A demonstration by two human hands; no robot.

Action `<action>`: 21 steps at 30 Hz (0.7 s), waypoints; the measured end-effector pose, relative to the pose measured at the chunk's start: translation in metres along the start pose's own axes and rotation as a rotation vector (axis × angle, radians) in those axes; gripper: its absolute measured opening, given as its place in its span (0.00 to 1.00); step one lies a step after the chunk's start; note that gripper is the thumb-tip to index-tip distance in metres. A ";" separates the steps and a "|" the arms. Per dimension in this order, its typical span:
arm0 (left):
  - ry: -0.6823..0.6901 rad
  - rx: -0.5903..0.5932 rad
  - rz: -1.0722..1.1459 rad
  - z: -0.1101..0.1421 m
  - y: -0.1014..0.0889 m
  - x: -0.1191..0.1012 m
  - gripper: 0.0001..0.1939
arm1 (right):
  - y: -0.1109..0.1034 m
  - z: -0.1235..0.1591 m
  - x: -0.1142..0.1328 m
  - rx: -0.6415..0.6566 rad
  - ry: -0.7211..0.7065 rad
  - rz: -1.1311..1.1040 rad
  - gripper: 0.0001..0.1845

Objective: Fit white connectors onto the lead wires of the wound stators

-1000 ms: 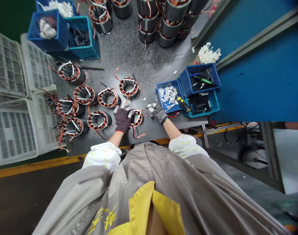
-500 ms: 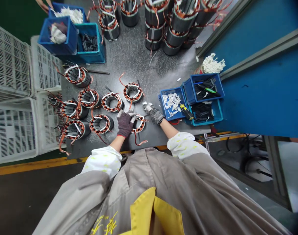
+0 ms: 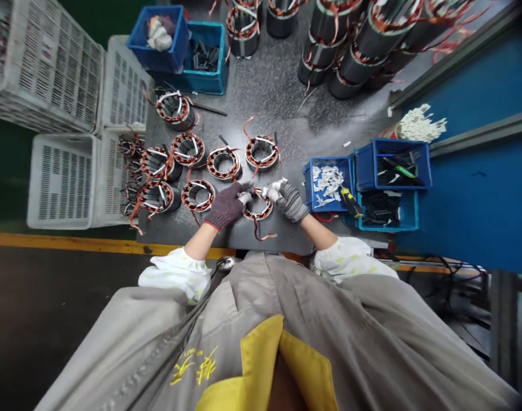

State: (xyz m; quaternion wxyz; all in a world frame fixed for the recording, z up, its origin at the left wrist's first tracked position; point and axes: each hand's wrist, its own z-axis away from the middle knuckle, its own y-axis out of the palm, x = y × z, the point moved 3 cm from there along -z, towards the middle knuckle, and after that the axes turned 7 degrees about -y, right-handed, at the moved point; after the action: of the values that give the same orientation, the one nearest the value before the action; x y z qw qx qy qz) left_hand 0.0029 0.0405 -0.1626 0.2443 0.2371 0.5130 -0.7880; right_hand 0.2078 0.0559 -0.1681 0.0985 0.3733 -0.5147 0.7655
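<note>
We judge the near coil (image 3: 263, 216) midway, left hand (image 3: 225, 206) and right hand (image 3: 292, 203) bent-fingered at its rim, exact grip unclear; whether stacked coils (image 3: 322, 53) are finished, we can't tell.

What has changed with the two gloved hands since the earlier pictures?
The grey-striped gloved right hand moved left, to the far rim of the round copper-wound core, nearer the dark purple gloved left hand. Any new grip is unclear. The core stayed among its neighbours; the yellow-and-black screwdriver also stayed.
</note>
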 end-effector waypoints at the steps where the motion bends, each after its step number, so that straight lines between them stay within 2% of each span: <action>1: -0.023 0.063 -0.063 0.005 0.001 -0.003 0.20 | 0.001 0.006 0.004 0.101 -0.066 0.083 0.19; 3: -0.055 0.159 -0.155 0.012 0.008 -0.006 0.18 | 0.008 0.015 0.016 0.275 -0.167 0.271 0.19; 4: -0.072 0.180 -0.134 0.012 0.012 -0.006 0.18 | 0.011 0.017 0.022 0.316 -0.178 0.347 0.21; 6: -0.131 0.172 0.054 0.009 0.013 -0.001 0.18 | 0.018 0.017 0.033 0.350 -0.172 0.436 0.25; 8: -0.202 0.089 0.290 0.006 0.008 0.010 0.21 | 0.025 0.016 0.040 0.375 -0.167 0.466 0.25; 10: -0.262 -0.046 0.351 0.005 0.001 0.021 0.23 | 0.031 0.017 0.041 0.360 -0.157 0.445 0.22; 12: -0.309 -0.118 0.199 0.010 0.000 0.028 0.23 | 0.038 0.021 0.037 0.295 -0.131 0.376 0.18; 15: -0.340 -0.076 -0.049 0.023 0.013 0.027 0.23 | 0.048 0.031 0.024 0.081 -0.003 0.104 0.11; 18: -0.313 -0.042 -0.076 0.033 0.022 0.021 0.23 | 0.053 0.041 0.008 -0.168 0.175 -0.309 0.23; 21: -0.235 -0.108 0.008 0.029 0.014 0.015 0.22 | 0.047 0.049 -0.002 -0.260 0.227 -0.524 0.27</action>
State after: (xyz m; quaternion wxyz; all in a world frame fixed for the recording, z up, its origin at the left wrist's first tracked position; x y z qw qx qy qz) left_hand -0.0034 0.0064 -0.1712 0.3181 0.1317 0.5214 -0.7808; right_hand 0.2074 -0.0074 -0.1938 0.3963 0.3899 -0.4803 0.6784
